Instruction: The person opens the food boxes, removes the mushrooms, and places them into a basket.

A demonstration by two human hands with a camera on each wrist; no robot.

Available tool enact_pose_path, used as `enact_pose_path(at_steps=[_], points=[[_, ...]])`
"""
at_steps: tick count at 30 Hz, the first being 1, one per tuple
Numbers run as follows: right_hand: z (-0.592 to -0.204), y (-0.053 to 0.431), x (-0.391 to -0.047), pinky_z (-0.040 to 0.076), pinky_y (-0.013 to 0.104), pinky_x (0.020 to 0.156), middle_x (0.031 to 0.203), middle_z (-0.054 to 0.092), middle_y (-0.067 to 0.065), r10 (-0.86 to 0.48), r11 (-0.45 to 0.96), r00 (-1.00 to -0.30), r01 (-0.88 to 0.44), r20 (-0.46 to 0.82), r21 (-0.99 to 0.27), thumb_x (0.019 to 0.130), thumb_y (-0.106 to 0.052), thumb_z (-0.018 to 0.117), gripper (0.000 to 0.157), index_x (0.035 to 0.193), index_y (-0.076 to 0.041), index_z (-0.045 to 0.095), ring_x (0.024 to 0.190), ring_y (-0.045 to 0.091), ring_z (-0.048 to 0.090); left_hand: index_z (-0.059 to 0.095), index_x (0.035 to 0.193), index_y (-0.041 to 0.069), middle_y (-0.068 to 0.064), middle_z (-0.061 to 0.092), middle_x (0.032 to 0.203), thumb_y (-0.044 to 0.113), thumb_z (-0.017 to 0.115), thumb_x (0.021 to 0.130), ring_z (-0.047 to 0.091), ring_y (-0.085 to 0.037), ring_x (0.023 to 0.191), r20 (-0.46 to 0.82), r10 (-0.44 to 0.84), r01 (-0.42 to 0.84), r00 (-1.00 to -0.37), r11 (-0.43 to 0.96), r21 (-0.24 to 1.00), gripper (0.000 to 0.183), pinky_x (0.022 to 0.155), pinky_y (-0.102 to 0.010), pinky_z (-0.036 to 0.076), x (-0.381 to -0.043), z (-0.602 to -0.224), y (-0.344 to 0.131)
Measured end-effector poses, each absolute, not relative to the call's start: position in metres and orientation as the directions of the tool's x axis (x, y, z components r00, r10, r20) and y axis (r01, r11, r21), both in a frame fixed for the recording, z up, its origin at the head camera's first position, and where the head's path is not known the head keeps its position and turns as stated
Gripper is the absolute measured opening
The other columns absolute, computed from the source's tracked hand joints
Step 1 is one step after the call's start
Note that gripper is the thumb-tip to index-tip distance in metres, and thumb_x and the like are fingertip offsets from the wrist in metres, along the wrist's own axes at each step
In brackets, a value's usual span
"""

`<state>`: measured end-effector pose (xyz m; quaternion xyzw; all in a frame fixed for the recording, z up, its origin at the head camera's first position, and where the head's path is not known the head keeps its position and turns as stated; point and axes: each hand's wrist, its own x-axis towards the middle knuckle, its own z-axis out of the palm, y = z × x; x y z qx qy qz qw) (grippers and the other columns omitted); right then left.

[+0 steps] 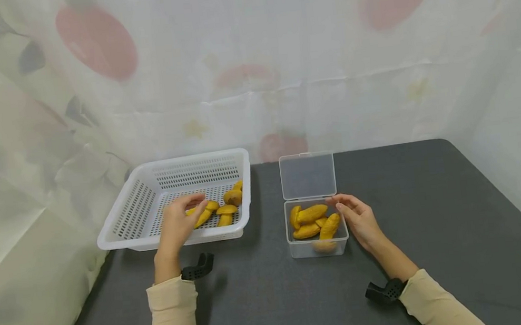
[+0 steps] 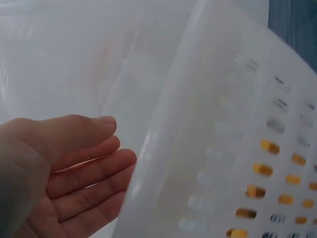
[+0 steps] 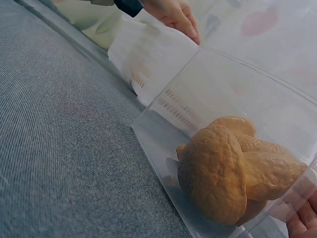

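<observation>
My left hand [image 1: 178,223] hovers over the front of a white slotted plastic basket [image 1: 121,244], its fingers loosely bent and nothing between them in the left wrist view. Several yellow-brown mushrooms [image 1: 226,211] lie in the basket's right part, close to those fingers. Some mushrooms show only through the slots in the left wrist view. On the right, a clear plastic box [image 1: 297,252] stands with its lid [image 1: 307,176] raised at the back. Several more mushrooms [image 1: 312,213] fill it. My right hand [image 1: 361,222] rests its relaxed fingers against the box's right side.
Both containers stand on a dark grey cloth-covered table [image 1: 265,299], the basket to the left of the box. A patterned white curtain [image 1: 255,115] hangs behind the table's back edge, and another curtain [image 1: 17,209] hangs along the left side.
</observation>
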<state>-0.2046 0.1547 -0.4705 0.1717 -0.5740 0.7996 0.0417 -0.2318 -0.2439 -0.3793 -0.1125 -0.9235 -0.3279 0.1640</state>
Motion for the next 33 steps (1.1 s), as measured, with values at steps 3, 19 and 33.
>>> enact_pose_path(at_steps=[3,19,33], points=[[-0.470,0.154,-0.204,0.053,0.014,0.087,0.112,0.071,-0.009,-0.126,-0.338,-0.940,-0.260,0.317,-0.904,0.100,-0.005,0.047,0.021,0.117,-0.002,0.058,0.109,0.001,0.064,0.069,0.114,0.000,-0.018,0.072,0.109,0.018,0.068,0.090,0.069,-0.033,0.099,0.396,0.125,0.351,-0.910,0.742,0.571,0.029,0.093,-0.050,0.055,-0.231,-0.377,-0.237],[-0.470,0.154,-0.205,0.053,0.016,0.090,0.112,0.071,-0.009,-0.133,-0.338,-0.935,-0.269,0.329,-0.902,0.100,-0.005,0.047,0.023,0.119,0.005,0.054,0.110,0.002,0.064,0.072,0.107,0.002,-0.013,0.074,0.102,0.008,0.071,0.085,0.069,-0.024,0.090,0.504,0.294,0.564,-0.812,0.615,0.550,0.022,0.082,-0.046,0.059,-0.219,-0.369,-0.191],[-0.474,0.155,-0.207,0.052,0.015,0.089,0.113,0.071,-0.009,-0.136,-0.335,-0.931,-0.279,0.339,-0.900,0.100,-0.004,0.046,0.022,0.119,0.002,0.055,0.110,0.001,0.064,0.068,0.116,0.005,-0.010,0.073,0.108,0.014,0.067,0.090,0.068,-0.023,0.097,0.435,0.399,0.589,-0.807,0.601,0.541,0.028,0.085,-0.043,0.058,-0.216,-0.374,-0.157]])
